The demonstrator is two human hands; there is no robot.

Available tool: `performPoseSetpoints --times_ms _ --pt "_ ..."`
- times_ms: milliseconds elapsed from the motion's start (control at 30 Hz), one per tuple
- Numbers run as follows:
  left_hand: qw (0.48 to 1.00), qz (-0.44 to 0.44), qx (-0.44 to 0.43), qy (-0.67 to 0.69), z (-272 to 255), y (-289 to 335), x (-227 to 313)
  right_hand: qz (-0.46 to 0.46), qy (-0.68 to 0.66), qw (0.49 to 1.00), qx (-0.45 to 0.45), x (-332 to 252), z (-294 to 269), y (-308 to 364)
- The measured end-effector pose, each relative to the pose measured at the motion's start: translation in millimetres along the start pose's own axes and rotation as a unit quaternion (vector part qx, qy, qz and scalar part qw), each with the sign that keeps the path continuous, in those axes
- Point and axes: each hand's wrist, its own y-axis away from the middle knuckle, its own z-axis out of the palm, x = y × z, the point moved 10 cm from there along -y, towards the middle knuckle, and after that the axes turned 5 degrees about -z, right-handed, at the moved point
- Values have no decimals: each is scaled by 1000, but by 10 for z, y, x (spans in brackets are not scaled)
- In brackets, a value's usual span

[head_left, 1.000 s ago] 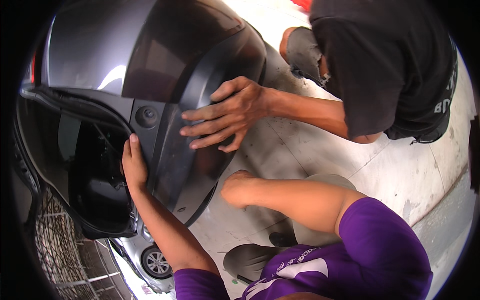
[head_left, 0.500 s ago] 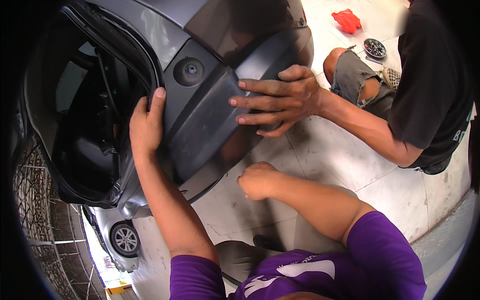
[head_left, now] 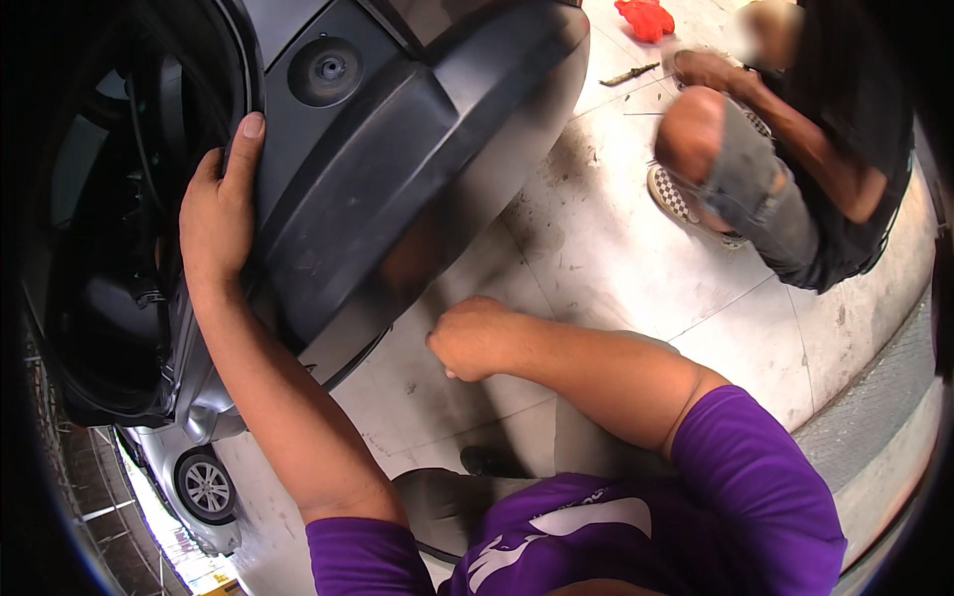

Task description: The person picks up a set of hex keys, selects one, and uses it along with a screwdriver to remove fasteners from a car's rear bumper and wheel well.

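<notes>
My left hand (head_left: 221,204) grips the rim of the car's rear opening, its thumb on the rubber seal (head_left: 250,74) and its fingers curled over the inner side. Beside it runs the dark grey body panel with a black plastic bumper cover (head_left: 358,179), and above that a round recessed mount (head_left: 326,70). My right hand (head_left: 472,338) is closed in a fist over the floor, apart from the bumper. Its fingertips face away, so whatever it holds, if anything, is hidden.
At the right a co-worker (head_left: 845,149) in a black shirt and torn grey shorts crouches, one hand low near the floor. A red plastic bag (head_left: 646,18) and a slim dark tool (head_left: 630,74) lie beyond. Another silver car (head_left: 184,487) stands at lower left.
The co-worker's hand has left the bumper and is now down near the floor. The view has shifted, moving the car up and left. My left hand still grips the rim; my right stays closed.
</notes>
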Motion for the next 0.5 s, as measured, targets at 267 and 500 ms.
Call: performPoseSetpoints --times_ms 267,500 --pt "998 17 32 -45 -108 81 126 6 37 999 12 105 119 -169" --pt "996 42 -40 -70 -112 182 222 28 39 997 -56 147 221 -259"
